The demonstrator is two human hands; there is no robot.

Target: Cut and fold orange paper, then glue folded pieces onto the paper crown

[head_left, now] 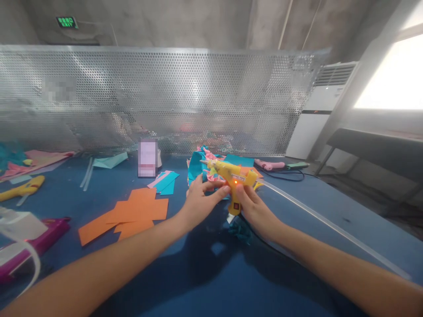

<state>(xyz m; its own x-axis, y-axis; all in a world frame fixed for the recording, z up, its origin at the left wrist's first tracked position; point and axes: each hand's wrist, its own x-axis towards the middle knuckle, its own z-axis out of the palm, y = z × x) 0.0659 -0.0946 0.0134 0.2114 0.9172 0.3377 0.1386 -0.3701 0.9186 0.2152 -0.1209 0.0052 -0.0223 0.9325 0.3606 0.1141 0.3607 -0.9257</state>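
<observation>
My right hand (256, 209) is closed round the handle of a yellow hot glue gun (228, 169), whose small orange light glows. Its nozzle points left. From its back end a long clear glue stick (330, 222) slants down to the right. My left hand (205, 200) is just left of the gun, fingers curled and thumb stretched toward the handle. It appears to grip a teal paper piece (196, 166) below the nozzle, partly hidden by the fingers. Pink and teal crumpled paper strips (211, 153) show behind the gun.
Orange paper pieces (139, 209) overlap left of my hands. Blue and pink strips (167, 182) lie near a phone (147, 158). A second yellow glue gun (24, 189) and a magenta power strip (54, 237) are at left. A pink glue gun (269, 165) lies back right, before the perforated metal screen (185, 97).
</observation>
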